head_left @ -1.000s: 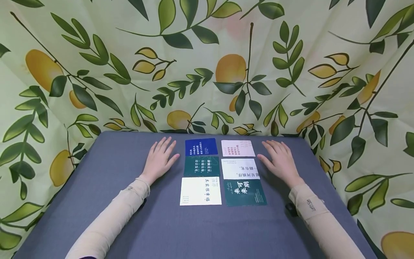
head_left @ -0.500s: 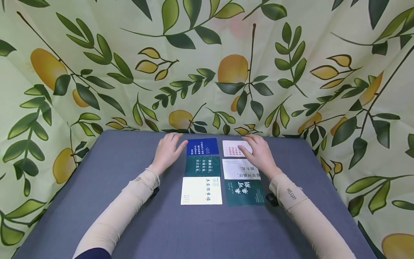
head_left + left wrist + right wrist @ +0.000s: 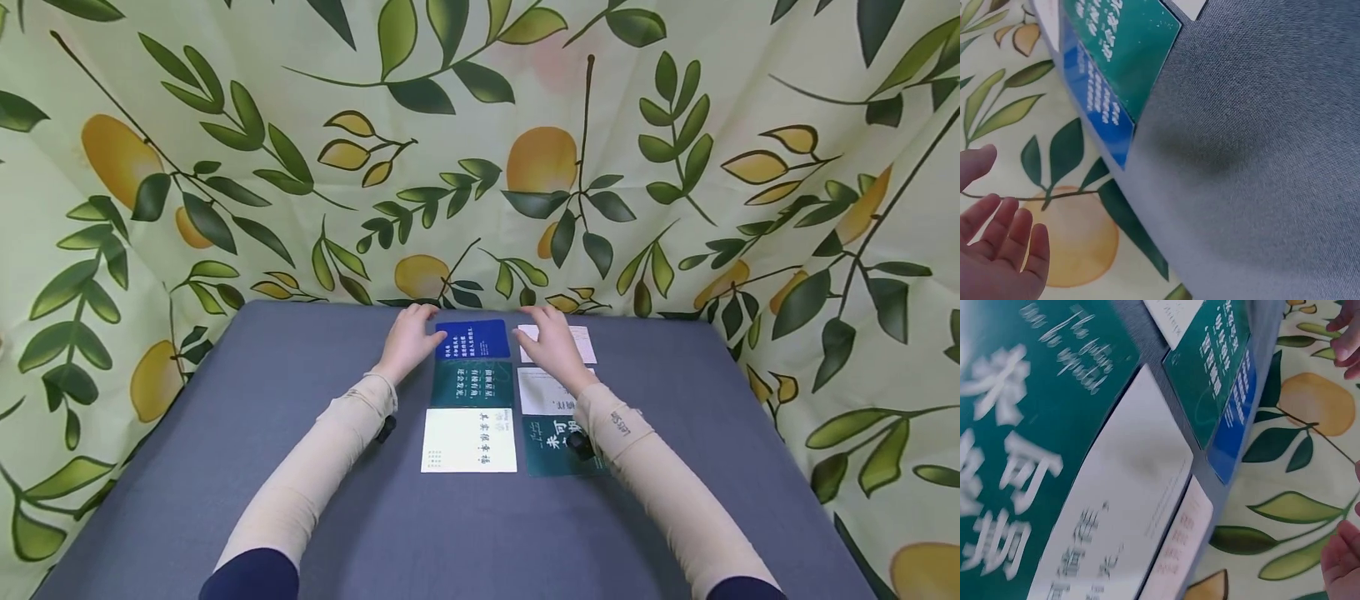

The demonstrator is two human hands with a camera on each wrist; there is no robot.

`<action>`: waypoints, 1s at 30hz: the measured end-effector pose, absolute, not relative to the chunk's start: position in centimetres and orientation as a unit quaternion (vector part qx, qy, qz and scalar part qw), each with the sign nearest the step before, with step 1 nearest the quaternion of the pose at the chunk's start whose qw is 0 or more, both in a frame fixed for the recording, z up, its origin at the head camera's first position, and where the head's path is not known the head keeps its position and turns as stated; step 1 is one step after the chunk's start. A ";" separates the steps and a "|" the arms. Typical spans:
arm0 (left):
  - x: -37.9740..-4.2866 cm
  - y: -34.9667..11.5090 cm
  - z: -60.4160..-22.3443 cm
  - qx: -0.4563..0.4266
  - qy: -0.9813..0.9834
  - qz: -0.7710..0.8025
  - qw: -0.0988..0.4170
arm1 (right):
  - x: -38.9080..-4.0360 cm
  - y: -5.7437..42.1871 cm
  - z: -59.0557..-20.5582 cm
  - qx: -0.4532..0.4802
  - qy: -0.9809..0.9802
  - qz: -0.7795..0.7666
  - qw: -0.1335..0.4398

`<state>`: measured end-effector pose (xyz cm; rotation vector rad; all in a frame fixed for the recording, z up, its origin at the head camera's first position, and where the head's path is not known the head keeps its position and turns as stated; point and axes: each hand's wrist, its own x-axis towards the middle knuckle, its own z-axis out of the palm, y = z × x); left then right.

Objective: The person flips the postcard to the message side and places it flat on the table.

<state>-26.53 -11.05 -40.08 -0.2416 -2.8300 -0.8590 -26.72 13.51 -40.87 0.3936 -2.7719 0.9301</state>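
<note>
In the head view two columns of printed cards lie flat. The left column holds a blue card point(image 3: 474, 342), a teal card point(image 3: 472, 385) and a cream card point(image 3: 468, 442). In the right one are a pale pink card point(image 3: 583, 343), a white card point(image 3: 538, 392) and a dark green card point(image 3: 546, 454). My left hand point(image 3: 407, 340) is beside the blue card's left edge, thumb tip at that edge. Over the pink card's left part reaches my right hand point(image 3: 553, 343), which hides some of its print. Both hands hold nothing, fingers loosely bent and apart.
A grey-blue cloth point(image 3: 360, 525) covers the table under the cards. Directly behind its far edge hangs a leaf-and-fruit patterned curtain point(image 3: 465, 225), which also runs along both sides. My right forearm point(image 3: 660, 483) overlaps the dark green card in the head view.
Both hands have moved inward: the left one rightward to the blue card, the right one leftward from beside the cards to over the pink card. The cards stay in place.
</note>
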 end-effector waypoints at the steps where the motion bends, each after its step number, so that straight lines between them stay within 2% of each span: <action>1: -26.7 -10.9 -40.1 -0.077 -0.951 -0.287 0.082 | -27.0 13.1 -40.9 0.126 -0.936 0.318 0.088; 13: -28.5 -10.0 -42.0 -0.033 -0.954 -0.294 0.037 | -29.2 11.0 -43.1 0.057 -0.915 0.399 0.032; 23: -29.4 -9.4 -43.2 -0.010 -0.968 -0.249 0.015 | -30.1 9.6 -45.2 -0.004 -0.903 0.429 0.010; 30: -29.6 -9.5 -44.0 0.011 -0.959 -0.285 0.002 | -30.0 9.4 -46.4 -0.028 -0.904 0.427 0.007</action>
